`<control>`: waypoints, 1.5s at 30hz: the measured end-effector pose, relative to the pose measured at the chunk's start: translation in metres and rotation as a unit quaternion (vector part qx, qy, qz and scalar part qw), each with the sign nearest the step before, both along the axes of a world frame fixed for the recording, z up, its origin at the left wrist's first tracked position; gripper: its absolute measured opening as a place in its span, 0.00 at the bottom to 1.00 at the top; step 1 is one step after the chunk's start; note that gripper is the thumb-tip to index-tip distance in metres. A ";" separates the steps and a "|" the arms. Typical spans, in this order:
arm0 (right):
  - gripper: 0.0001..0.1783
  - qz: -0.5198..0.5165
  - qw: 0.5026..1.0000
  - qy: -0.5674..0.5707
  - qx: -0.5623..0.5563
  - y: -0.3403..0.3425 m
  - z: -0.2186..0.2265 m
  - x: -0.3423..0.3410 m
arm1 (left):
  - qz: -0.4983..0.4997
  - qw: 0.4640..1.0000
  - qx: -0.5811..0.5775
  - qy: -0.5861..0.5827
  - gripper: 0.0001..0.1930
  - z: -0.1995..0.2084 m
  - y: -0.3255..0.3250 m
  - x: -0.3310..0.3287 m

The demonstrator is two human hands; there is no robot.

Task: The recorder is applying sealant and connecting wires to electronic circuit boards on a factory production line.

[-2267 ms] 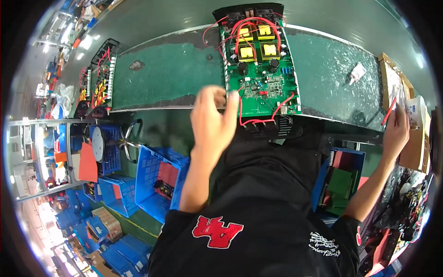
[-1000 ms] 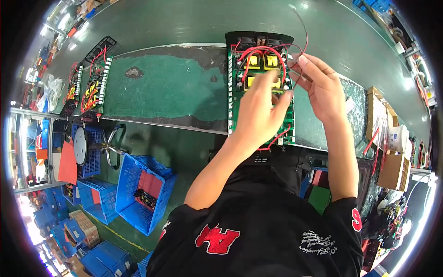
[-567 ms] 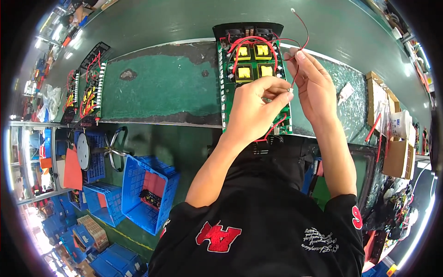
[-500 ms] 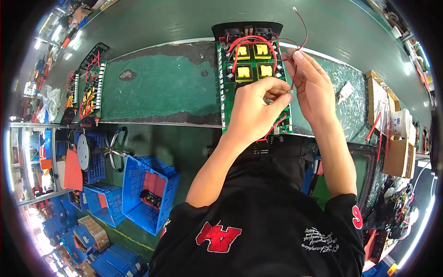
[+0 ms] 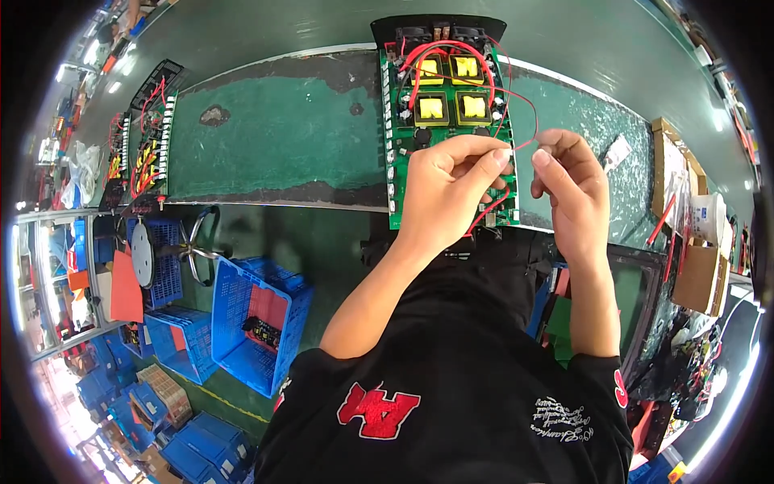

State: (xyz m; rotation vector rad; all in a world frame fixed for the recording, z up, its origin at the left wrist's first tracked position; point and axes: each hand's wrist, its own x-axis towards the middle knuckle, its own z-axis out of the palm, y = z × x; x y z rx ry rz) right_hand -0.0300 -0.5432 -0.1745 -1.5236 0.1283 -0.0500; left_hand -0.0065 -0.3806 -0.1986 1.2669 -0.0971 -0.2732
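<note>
From where I stand, the green circuit board (image 5: 400, 211) lies on the table (image 5: 274, 141), right in front of the person in the black shirt. A black end plate (image 5: 439, 26) stands at its far edge, and four yellow-topped transformers (image 5: 431, 107) sit in two rows on its far half. Thick red leads (image 5: 415, 58) arch over them, covering bits of whatever lies beneath.

The left hand (image 5: 451, 181) is over the near half of the board, thumb and forefinger pinched together on the end of a thin red wire (image 5: 535, 114). Something small and pale shows at those fingertips, too little of it to name. That hand also blocks much of the board's near half, so the parts under it can't be seen. From the pinch the wire bends away in a loop back towards the leads, where I lose it among them.

The right hand (image 5: 576, 181) is just beside, off the board's right edge, its fingers loosely curled. The wire runs very close to its forefinger; whether the fingers grip it, I can't make out.

Further left on the table are more boards (image 5: 149, 153), crowded together and bent by the lens. On the floor, a blue crate (image 5: 234, 343) holds a dark part (image 5: 262, 331), half hidden by the crate wall. To the right, a cardboard box (image 5: 698, 278) sits near a dark, tangled heap (image 5: 681, 363) that I can't sort out.
</note>
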 end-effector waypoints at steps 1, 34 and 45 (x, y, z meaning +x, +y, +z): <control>0.11 0.000 1.000 -0.031 -0.004 0.004 0.000 0.001 | 0.019 0.999 0.018 -0.022 0.10 -0.002 -0.001 -0.002; 0.07 0.205 0.826 -0.218 -0.478 0.022 -0.007 0.051 | 0.020 0.701 0.598 -0.387 0.08 -0.041 0.077 0.030; 0.09 -0.070 0.951 -0.213 -0.213 -0.015 -0.004 0.059 | 0.170 0.746 0.472 -0.438 0.03 -0.017 0.075 0.030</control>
